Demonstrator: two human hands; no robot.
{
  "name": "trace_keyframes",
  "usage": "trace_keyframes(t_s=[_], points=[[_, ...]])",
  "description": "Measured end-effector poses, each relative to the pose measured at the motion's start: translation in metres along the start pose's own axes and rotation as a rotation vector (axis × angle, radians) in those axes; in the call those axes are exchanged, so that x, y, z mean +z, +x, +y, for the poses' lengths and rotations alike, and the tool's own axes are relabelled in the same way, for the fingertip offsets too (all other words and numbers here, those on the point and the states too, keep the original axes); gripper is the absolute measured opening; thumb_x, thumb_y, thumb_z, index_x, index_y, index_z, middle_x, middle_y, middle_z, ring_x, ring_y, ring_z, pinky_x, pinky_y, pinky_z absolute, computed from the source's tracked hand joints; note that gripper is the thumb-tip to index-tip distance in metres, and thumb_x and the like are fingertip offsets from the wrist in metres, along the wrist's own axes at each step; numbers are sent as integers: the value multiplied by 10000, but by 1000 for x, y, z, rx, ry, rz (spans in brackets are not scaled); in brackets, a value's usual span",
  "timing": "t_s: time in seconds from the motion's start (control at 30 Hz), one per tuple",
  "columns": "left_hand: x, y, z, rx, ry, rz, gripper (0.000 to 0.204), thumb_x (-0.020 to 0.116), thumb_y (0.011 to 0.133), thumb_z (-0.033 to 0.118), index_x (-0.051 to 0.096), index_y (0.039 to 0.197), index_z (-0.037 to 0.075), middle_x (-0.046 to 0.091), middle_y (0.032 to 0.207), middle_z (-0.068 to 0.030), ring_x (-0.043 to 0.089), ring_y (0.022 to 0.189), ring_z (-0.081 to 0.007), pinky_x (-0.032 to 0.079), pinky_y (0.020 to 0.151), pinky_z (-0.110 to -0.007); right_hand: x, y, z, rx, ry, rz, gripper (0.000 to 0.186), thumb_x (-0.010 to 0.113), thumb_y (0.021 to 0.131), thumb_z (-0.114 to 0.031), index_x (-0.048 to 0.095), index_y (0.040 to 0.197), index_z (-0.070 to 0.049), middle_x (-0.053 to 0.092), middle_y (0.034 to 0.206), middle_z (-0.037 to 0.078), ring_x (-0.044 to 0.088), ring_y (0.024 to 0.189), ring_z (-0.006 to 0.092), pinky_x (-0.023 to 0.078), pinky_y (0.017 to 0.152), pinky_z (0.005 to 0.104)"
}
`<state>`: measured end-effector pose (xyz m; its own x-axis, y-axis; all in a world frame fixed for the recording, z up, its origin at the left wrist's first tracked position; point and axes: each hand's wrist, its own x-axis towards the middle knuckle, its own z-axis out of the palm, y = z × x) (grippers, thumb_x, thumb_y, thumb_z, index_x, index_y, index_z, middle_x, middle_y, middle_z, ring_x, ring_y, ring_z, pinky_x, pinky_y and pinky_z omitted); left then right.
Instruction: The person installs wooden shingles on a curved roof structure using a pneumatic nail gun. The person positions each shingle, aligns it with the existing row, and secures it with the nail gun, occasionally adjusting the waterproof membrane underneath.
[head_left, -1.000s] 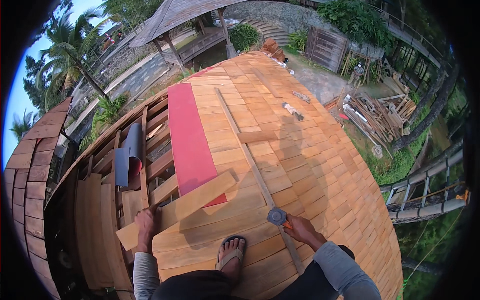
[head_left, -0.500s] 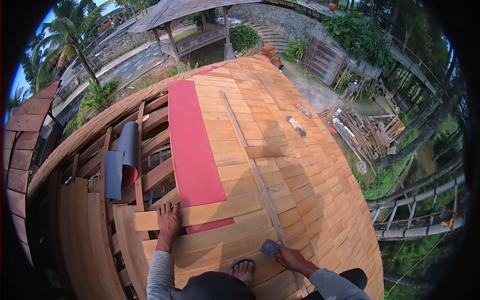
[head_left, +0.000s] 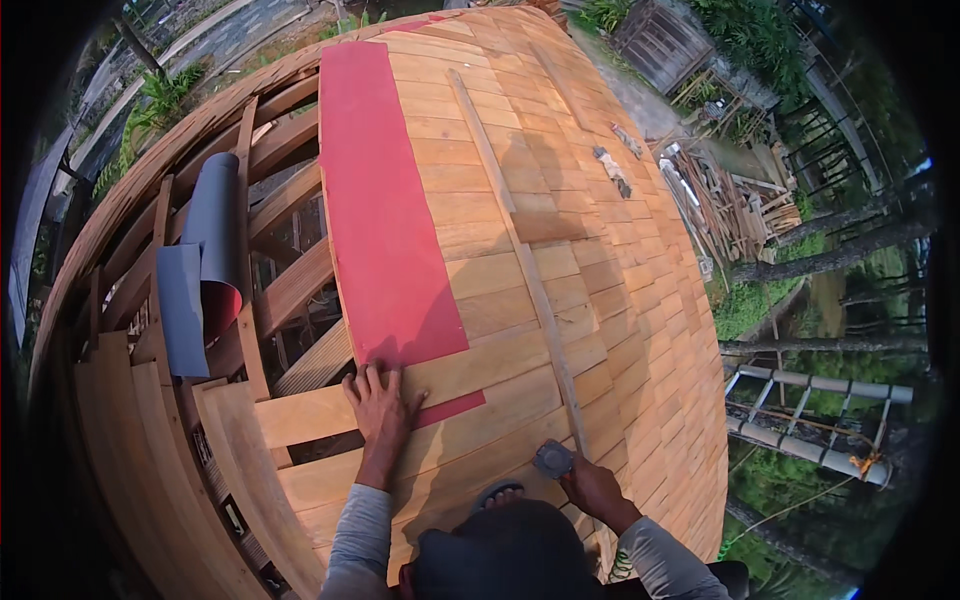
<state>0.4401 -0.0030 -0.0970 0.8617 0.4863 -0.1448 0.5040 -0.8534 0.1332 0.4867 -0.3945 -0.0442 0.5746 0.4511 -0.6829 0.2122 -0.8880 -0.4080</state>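
Observation:
My left hand (head_left: pixel 382 412) lies with fingers spread on a long pale wooden board (head_left: pixel 490 360), which crosses the lower end of a red underlay sheet (head_left: pixel 375 200). A strip of red also shows below that board. To the right, my right hand (head_left: pixel 597 490) grips what appears to be a nail gun (head_left: pixel 553 459), seen from above with its grey head up. The tool is over the wooden shingles, beside a long narrow batten (head_left: pixel 545 315); its tip is hidden. The board's left end sticks out over open roof framing.
Bare rafters (head_left: pixel 292 210) with gaps between them lie left, carrying a dark roll of underlay (head_left: pixel 220 220). Shingles (head_left: pixel 640 330) slope down to the roof edge at right. Beyond stands a ladder (head_left: pixel 810 420). A coiled green hose (head_left: pixel 621 565) is near my right forearm.
My left hand has slid right along the board, from near its left end to the red sheet's lower edge. My right hand still holds the nail gun. The view has tilted downward.

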Motion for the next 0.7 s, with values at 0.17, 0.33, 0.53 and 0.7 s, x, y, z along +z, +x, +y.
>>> trace_keyframes(t_s=[0.17, 0.33, 0.53, 0.7], points=[[2, 3, 4, 3, 33, 44, 692, 857, 800, 551, 678, 1323, 135, 543, 1348, -146, 448, 1350, -374, 253, 1207, -573, 12, 1, -12, -82, -23, 58, 303, 604, 1046, -256, 524, 1216, -17, 725, 1056, 238, 739, 864, 442, 577, 722, 552], [-1, 9, 9, 41, -13, 119, 629, 932, 728, 457, 704, 1220, 140, 552, 1325, -126, 485, 1268, -366, 312, 1113, -555, 9, 2, -22, -38, 8, 49, 309, 609, 1030, -239, 489, 1193, -6, 726, 1032, 261, 724, 868, 476, 569, 736, 579], [4, -5, 8, 11, -81, 119, 621, 955, 690, 417, 712, 1190, 142, 552, 1267, -129, 487, 1241, -364, 338, 1069, -552, 2, 12, -23, -148, -103, 42, 292, 605, 1025, -234, 495, 1154, 3, 732, 1001, 267, 725, 855, 480, 566, 732, 579], [8, -21, 1, 100, -27, 110, 628, 933, 723, 398, 704, 1254, 154, 561, 1272, -132, 488, 1264, -353, 346, 1082, -548, 4, 15, -17, -261, -211, 29, 251, 607, 1013, -216, 535, 1130, -7, 741, 987, 251, 745, 828, 443, 591, 728, 548]])
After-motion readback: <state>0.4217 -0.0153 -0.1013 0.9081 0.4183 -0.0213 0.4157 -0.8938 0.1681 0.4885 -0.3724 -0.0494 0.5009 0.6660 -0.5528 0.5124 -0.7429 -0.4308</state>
